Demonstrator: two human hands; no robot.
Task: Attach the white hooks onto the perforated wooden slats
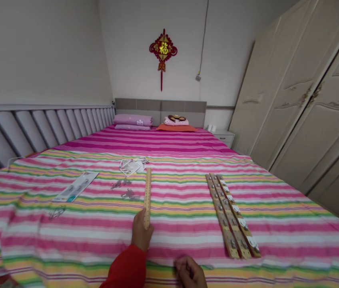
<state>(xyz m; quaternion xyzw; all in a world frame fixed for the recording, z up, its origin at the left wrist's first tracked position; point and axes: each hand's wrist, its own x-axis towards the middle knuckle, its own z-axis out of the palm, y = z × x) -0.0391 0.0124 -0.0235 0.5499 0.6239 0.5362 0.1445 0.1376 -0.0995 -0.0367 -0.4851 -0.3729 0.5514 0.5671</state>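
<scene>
Left grip (142, 230): wrapped round the near end of a pale wooden strip (147, 192)!
Right grip (190, 273): loosely curled, near side; can't tell if it holds anything.
Strip's place: over the bed (175, 224), between metal pieces (128, 195) left and three strips (222, 218) right.
Progress: those three carry fittings; this one looks bare yet.
Long axis: near to far, free end pointing far.

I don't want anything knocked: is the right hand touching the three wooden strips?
Apart. The head view shows bare cloth between the right hand and the near ends of the strips.
</scene>
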